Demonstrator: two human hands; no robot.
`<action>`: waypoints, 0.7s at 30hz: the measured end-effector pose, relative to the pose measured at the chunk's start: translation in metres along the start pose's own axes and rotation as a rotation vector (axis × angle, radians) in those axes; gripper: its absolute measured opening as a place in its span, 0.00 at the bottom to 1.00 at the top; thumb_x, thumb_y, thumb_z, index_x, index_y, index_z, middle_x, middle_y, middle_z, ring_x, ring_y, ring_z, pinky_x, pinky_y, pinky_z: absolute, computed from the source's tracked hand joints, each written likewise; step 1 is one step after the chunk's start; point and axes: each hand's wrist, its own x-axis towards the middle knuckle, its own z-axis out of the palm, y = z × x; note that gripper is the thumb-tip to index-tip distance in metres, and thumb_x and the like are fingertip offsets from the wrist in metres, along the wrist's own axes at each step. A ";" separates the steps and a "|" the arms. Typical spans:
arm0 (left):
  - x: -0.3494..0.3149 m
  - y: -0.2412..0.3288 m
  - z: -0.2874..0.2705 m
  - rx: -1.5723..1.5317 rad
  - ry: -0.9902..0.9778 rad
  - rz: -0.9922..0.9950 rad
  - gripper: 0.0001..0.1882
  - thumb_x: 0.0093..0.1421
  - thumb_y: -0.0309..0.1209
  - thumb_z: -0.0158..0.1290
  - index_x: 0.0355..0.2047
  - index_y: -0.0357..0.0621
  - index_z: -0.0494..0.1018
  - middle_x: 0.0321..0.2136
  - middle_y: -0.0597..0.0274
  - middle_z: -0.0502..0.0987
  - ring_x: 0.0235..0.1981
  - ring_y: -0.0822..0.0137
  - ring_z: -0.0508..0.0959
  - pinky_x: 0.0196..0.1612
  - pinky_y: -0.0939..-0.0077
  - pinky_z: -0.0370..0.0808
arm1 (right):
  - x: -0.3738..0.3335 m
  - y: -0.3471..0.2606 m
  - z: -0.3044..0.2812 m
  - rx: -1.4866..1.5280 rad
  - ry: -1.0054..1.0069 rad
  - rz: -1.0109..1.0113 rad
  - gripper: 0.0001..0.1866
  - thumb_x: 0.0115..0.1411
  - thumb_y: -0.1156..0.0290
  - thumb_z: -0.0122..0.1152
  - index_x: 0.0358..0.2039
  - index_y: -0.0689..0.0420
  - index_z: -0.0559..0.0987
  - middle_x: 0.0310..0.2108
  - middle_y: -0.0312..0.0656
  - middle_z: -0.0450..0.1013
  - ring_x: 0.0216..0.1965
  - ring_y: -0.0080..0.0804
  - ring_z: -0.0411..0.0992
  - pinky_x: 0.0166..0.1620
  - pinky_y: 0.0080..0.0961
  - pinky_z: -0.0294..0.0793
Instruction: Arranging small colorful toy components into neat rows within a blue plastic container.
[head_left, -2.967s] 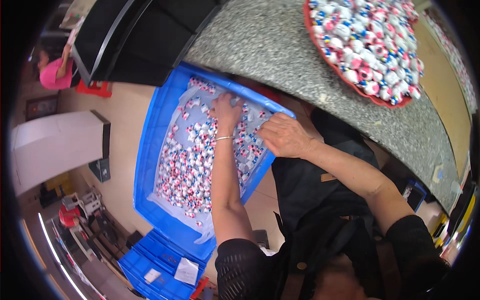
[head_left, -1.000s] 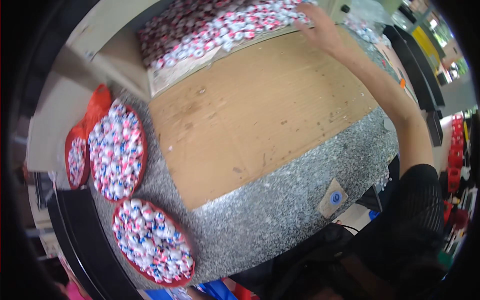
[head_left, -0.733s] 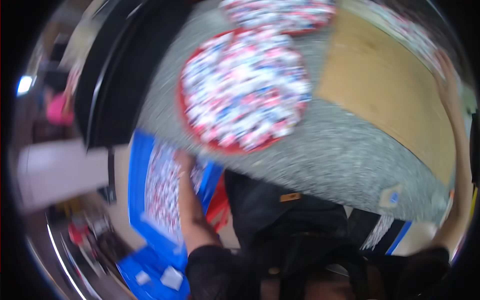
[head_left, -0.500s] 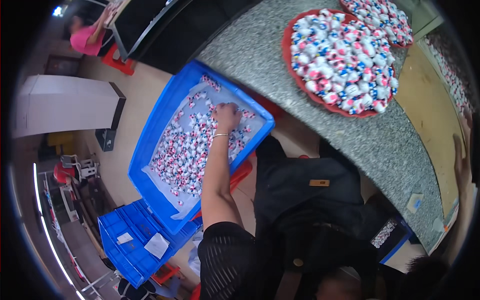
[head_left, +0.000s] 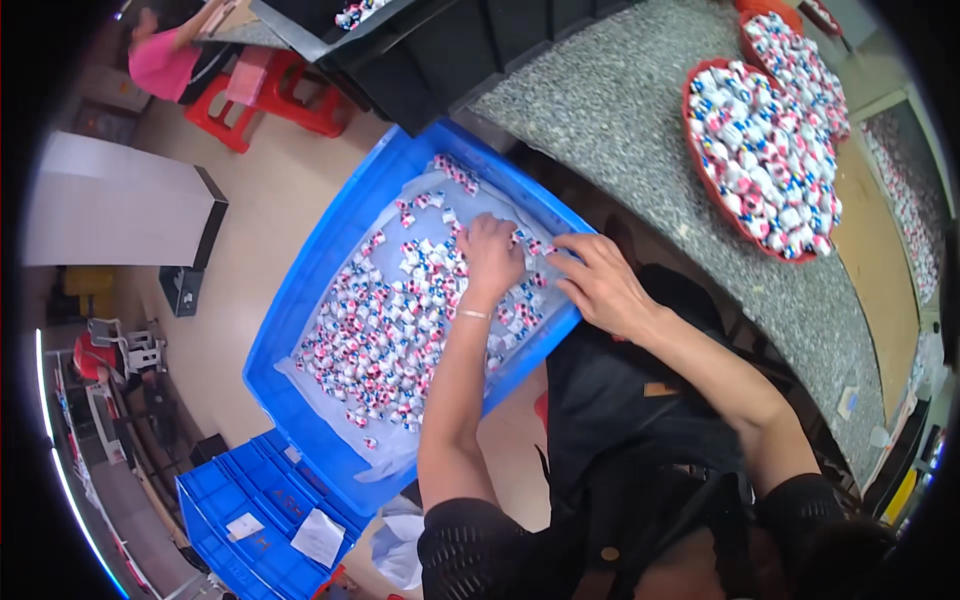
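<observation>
A blue plastic crate (head_left: 350, 190), lined with a pale sheet (head_left: 425, 205), holds many small white figures (head_left: 380, 330) with pink and blue patches. My left hand (head_left: 492, 258) is inside it, fingers curled down among the figures at the upper part of the pile; whatever is under the fingertips is hidden. My right hand (head_left: 605, 285) reaches over the crate's right rim. Its fingers are apart, with the fingertips close to a few figures beside the left hand, and no figure shows in it.
Red bowls (head_left: 695, 135) heaped with similar figures stand on the speckled stone counter (head_left: 620, 110) at right. A black bin (head_left: 430, 60) borders the crate's far end. Blue crates (head_left: 250, 500) are stacked at lower left. A person in pink (head_left: 165, 60) works near red stools (head_left: 285, 95).
My right hand has come from the counter's right side to the crate's rim. The left hand stays among the figures. The view has shifted, showing more of the black bin.
</observation>
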 end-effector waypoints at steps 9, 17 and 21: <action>0.047 -0.050 0.012 -0.221 0.183 -0.207 0.12 0.54 0.22 0.57 0.39 0.39 0.71 0.36 0.51 0.74 0.36 0.50 0.77 0.41 0.59 0.74 | 0.005 0.024 0.027 -0.012 -0.024 0.075 0.16 0.52 0.70 0.66 0.42 0.56 0.79 0.46 0.40 0.73 0.49 0.36 0.72 0.61 0.44 0.62; 0.051 -0.057 0.030 -0.130 0.185 -0.102 0.13 0.53 0.23 0.60 0.39 0.41 0.73 0.40 0.53 0.72 0.38 0.49 0.77 0.38 0.60 0.76 | 0.010 0.019 0.025 -0.033 -0.054 0.094 0.17 0.51 0.71 0.67 0.43 0.56 0.80 0.45 0.38 0.74 0.47 0.34 0.73 0.60 0.43 0.62; 0.047 -0.058 0.026 -0.239 0.177 -0.188 0.15 0.52 0.22 0.59 0.41 0.37 0.73 0.40 0.49 0.72 0.41 0.47 0.75 0.42 0.59 0.75 | 0.010 0.020 0.026 -0.048 -0.052 0.109 0.16 0.50 0.71 0.67 0.42 0.56 0.80 0.44 0.38 0.74 0.46 0.34 0.73 0.60 0.43 0.62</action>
